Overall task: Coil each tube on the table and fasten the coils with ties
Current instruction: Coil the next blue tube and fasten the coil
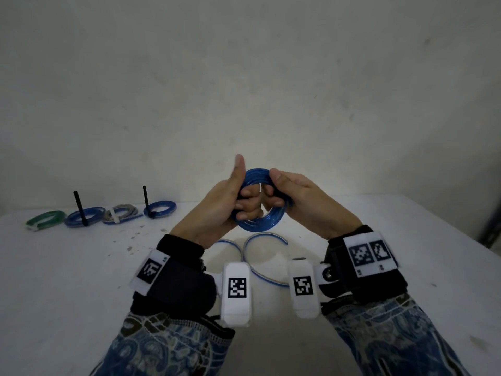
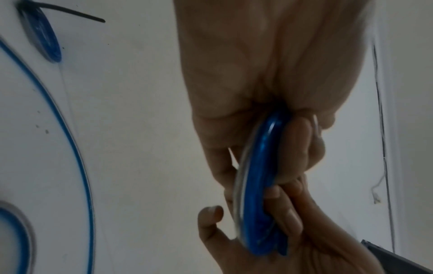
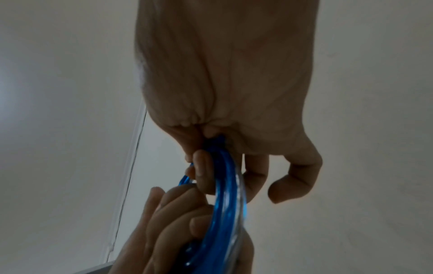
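Observation:
A blue tube coil (image 1: 259, 202) is held upright above the white table (image 1: 81, 267), between both hands. My left hand (image 1: 230, 196) grips the coil's left side, fingers curled through its middle, thumb raised. My right hand (image 1: 287, 191) grips the right side, fingers hooked through the ring. The left wrist view shows the coil (image 2: 257, 185) edge-on in my left hand (image 2: 269, 129). In the right wrist view the coil (image 3: 225, 204) runs through my right hand (image 3: 222, 148). The tube's loose tail (image 1: 260, 264) curves on the table below.
At the back left of the table lie several tied coils: a green one (image 1: 46, 219), a blue one (image 1: 84, 216) with an upright black tie, a grey one (image 1: 122, 213), and another blue one (image 1: 160, 208) with a black tie. Small debris specks dot the tabletop.

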